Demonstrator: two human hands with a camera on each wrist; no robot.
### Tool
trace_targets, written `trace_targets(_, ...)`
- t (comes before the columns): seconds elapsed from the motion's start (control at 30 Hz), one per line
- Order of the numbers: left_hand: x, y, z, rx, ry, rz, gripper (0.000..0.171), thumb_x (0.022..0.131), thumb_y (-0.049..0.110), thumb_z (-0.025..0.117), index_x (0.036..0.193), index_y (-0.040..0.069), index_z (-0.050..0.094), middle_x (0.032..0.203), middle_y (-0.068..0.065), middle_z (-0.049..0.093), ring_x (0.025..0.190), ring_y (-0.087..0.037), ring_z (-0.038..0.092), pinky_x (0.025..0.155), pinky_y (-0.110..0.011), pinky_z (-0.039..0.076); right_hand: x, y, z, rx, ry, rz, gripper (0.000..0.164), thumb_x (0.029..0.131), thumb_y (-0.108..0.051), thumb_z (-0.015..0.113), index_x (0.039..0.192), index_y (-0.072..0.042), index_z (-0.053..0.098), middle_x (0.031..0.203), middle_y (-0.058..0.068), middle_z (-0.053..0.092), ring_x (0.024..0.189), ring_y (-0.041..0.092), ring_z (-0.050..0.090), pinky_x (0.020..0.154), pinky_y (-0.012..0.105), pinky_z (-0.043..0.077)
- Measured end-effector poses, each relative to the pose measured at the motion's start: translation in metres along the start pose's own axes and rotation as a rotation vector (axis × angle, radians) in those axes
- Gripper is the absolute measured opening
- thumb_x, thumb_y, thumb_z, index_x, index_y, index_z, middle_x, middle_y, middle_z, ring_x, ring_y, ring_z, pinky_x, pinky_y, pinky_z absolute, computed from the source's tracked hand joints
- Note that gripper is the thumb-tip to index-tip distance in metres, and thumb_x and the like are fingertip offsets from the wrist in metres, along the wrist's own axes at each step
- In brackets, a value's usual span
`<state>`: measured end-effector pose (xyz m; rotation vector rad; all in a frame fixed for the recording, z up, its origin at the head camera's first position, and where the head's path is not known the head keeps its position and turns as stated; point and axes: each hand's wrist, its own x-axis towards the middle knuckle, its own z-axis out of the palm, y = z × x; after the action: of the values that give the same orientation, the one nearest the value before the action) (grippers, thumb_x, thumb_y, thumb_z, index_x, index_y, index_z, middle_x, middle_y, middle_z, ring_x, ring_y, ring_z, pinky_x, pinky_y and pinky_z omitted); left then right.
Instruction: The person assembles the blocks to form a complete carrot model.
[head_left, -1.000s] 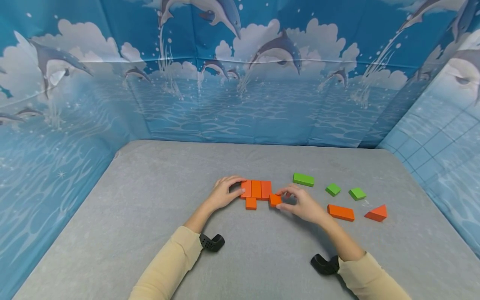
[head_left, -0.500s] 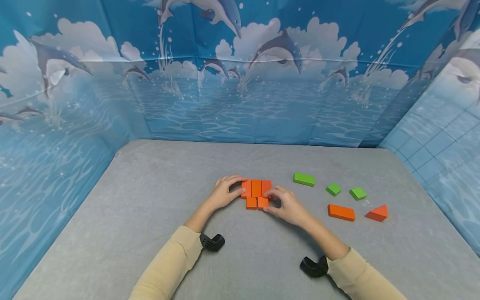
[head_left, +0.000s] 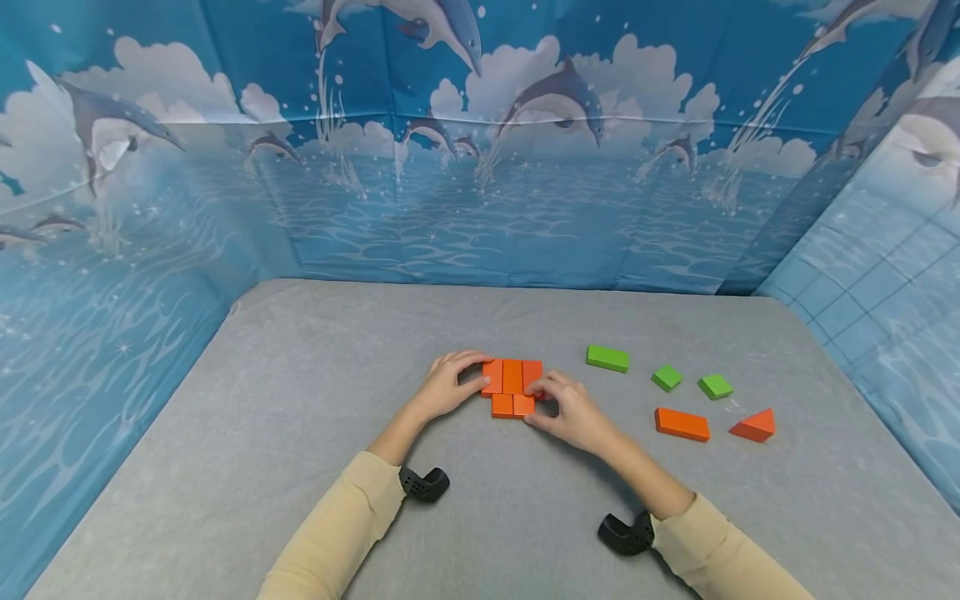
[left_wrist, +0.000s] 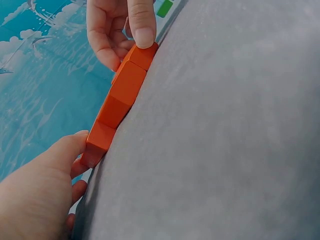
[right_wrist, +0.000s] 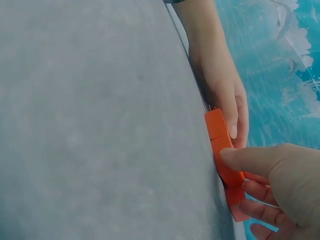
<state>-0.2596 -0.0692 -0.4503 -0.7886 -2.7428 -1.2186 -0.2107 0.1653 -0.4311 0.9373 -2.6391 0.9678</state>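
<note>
On the grey cloth, three upright-set orange rectangular blocks [head_left: 512,377] lie side by side. Two small orange square blocks adjoin their near edge, the left one [head_left: 502,406] against the right one [head_left: 522,406]. My left hand [head_left: 444,387] holds the leftmost rectangular block [head_left: 492,375], thumb and fingers at its outer side. With thumb and fingertips, my right hand [head_left: 573,414] pinches the right small square block. In the left wrist view, the right thumb [left_wrist: 144,37] presses on the far end of the orange blocks [left_wrist: 125,87].
To the right lie a long green block [head_left: 607,358], two small green blocks [head_left: 667,378] [head_left: 716,387], an orange rectangular block [head_left: 682,424] and an orange triangular block [head_left: 755,426]. A dolphin-print curtain [head_left: 465,225] borders the cloth-covered table [head_left: 315,358] at back and sides.
My right hand has moved left with the small orange square block, from the group's right corner to beside the other small square; the gap between them has closed. My left hand stays put.
</note>
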Motion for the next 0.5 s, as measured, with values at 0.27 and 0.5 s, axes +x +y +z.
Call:
trace_targets(0.27,-0.0001,-0.0014,0.0008,0.004,0.006,0.011,0.039,0.089,0.031,0.060,0.124,0.015,0.058,0.128,-0.005,0.053,0.122,-0.027,0.042,0.105,-0.052,0.017,-0.0004,-0.0008,0.0001,0.008,-0.008,0.024,0.029,0.072,-0.011,0.077,0.096,-0.004,0.064,0.093,0.004,0.057,0.084,0.016,0.054,0.075,0.034,0.048)
trace_targets(0.5,0.0006,-0.0023,0.0013,0.006,0.004,0.002,0.038,0.088,0.030,0.061,0.124,0.015,0.058,0.129,-0.005,0.053,0.122,-0.026,0.042,0.105,-0.049,0.017,-0.0002,-0.0006,0.0002,0.009,-0.014,0.039,0.028,0.073,-0.012,0.077,0.096,-0.004,0.064,0.092,0.004,0.056,0.083,0.016,0.053,0.075,0.034,0.047)
